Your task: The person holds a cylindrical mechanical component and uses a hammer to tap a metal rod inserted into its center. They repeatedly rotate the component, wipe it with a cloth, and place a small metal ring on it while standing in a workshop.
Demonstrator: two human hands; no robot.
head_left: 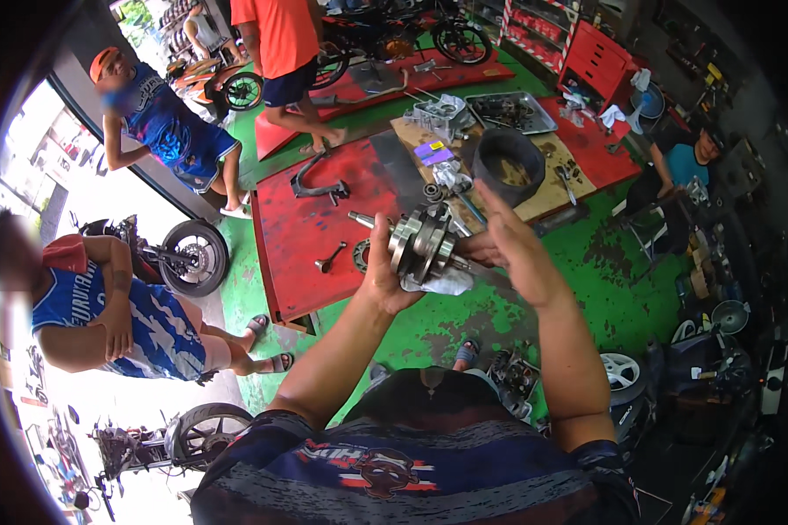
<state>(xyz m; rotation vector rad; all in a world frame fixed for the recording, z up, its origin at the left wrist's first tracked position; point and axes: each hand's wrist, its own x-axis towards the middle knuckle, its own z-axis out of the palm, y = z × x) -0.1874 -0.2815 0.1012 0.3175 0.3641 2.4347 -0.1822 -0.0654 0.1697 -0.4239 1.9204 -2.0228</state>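
A steel crankshaft with round flywheel webs and a thin shaft end pointing left is held up in front of me. My left hand grips it from below and behind, thumb up along the web, with a white rag under it. My right hand rests against the crankshaft's right end, fingers stretched upward. Beneath them lies a red platform on the green floor.
On the platform lie a black bracket, a valve, a black round tub, an engine part and a metal tray. Three people stand at left and back; another sits at right. Motorcycles and wheels surround.
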